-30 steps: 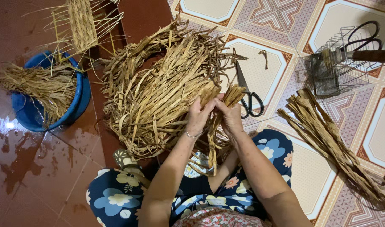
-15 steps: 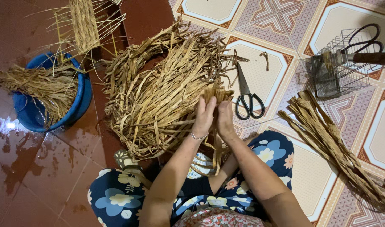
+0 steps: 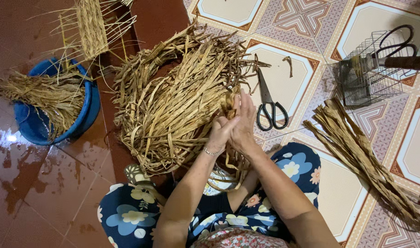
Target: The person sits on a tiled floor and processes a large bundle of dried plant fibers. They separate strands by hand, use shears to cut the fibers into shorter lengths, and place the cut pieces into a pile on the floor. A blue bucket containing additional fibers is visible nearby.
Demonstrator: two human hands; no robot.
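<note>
A big loose pile of dried straw strips lies on the floor in front of my knees. My left hand and my right hand are pressed together at the pile's right edge. Between the palms they hold a small twisted bunch of strips, whose top pokes out above the fingers. More strips hang down under my wrists onto my lap. A thin bracelet sits on my left wrist.
Black-handled scissors lie on the tile just right of my hands. A blue basin with wet straw stands at the left, a half-woven mat above it. A wire basket holding scissors and a straw bundle are at the right.
My hands have slid against each other with the bunch between them: the right hand has moved up and forward over the left. The pile and the scissors stayed put.
</note>
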